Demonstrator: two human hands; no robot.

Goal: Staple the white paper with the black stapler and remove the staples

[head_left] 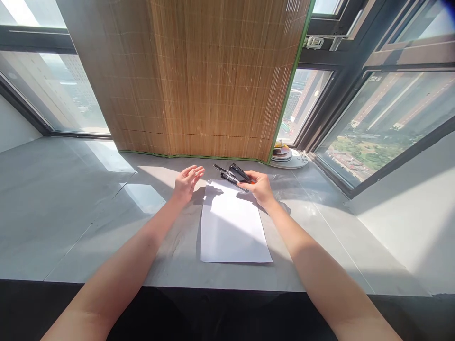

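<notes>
My right hand (261, 188) is closed around a black stapler (240, 172) above the far end of a white sheet of paper (232, 227). The stapler's arms are spread apart, with a thin metal strip showing between them, and a bit of orange is visible near my fingers. To the left of it, my left hand (186, 182) hovers with its fingers apart and nothing in it. The paper lies flat on the grey countertop (106, 227), partly in sunlight and partly in shadow.
A bamboo blind (213, 85) with a green edge hangs behind the hands, down to the counter. Stacked plates (289, 160) stand at the back right, beside the window (387, 118). A white wall (412, 208) bounds the right side.
</notes>
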